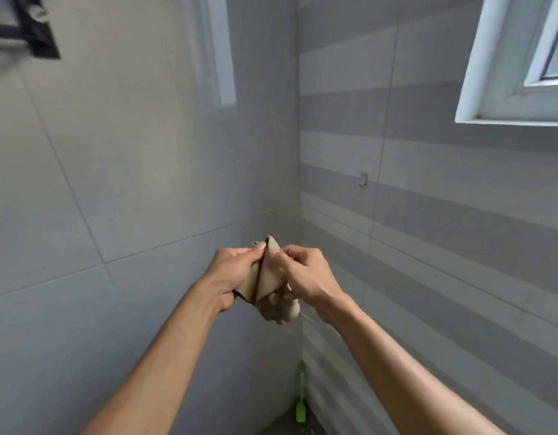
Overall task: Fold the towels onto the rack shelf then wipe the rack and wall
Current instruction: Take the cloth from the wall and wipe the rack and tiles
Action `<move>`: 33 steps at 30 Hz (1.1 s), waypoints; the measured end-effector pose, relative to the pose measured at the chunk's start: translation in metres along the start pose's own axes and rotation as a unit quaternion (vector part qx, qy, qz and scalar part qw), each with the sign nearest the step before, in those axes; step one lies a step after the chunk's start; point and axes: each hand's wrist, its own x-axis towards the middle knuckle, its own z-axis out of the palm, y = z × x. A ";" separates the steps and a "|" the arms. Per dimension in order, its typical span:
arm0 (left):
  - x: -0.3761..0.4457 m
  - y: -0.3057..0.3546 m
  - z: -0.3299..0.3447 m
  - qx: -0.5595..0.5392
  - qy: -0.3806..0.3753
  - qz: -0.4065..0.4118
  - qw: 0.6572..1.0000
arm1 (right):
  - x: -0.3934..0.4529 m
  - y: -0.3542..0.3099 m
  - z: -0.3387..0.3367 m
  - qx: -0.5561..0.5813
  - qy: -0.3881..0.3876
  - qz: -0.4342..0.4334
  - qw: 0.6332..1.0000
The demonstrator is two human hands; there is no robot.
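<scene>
While both arms reach out toward the corner of the tiled room, the left hand (236, 271) and the right hand (305, 274) work a small beige cloth (268, 284) held in the air between them. The left thumb and fingers pinch its upper edge near a dark seam, and the rest of that hand curls round the bunched fabric below. The right hand's fingers are curled in and nip the opposite edge, just beside the left thumb. Loose cloth hangs crumpled under the palms.

Judging by its size, this looks like the wiping rag being shaken out or folded to a pad, though it might be a small towel; the view is too blurred to settle it. The rack (23, 29) shows only as a dark bracket at the upper left, well apart from the hands. A green brush (301, 400) stands in the floor corner, and a window (519, 64) sits at upper right.

Next, the cloth probably needs flattening into a neat fold, then lifting up and left toward the rack.
</scene>
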 end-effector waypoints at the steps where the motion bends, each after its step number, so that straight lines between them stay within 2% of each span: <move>1: -0.016 -0.003 -0.010 -0.005 0.019 -0.005 1.000 | -0.010 0.001 0.013 0.004 -0.029 -0.007 1.000; 5: -0.067 -0.012 -0.054 0.005 0.079 -0.016 0.997 | -0.042 0.006 0.050 0.064 -0.112 -0.015 0.991; 7: -0.090 -0.011 -0.076 -0.005 0.117 -0.009 0.993 | -0.057 0.004 0.069 0.121 -0.111 -0.031 0.986; 9: -0.111 -0.006 -0.094 -0.041 0.142 0.003 0.989 | -0.067 0.002 0.090 0.099 -0.100 -0.089 0.986; 11: -0.132 0.003 -0.112 -0.080 0.142 0.016 0.987 | -0.079 -0.008 0.116 0.086 -0.122 -0.150 0.977; 15: -0.163 0.022 -0.143 -0.112 0.102 0.036 0.988 | -0.102 -0.041 0.168 0.139 -0.167 -0.249 0.944; 20: -0.192 0.037 -0.194 -0.167 0.062 0.067 0.982 | -0.119 -0.087 0.223 0.182 -0.150 -0.285 0.929; 24: -0.206 0.050 -0.255 -0.169 0.052 0.108 0.978 | -0.123 -0.126 0.282 0.199 -0.102 -0.326 0.918; 33: -0.195 0.091 -0.398 -0.017 0.102 0.199 0.974 | -0.107 -0.216 0.385 0.236 -0.043 -0.320 0.917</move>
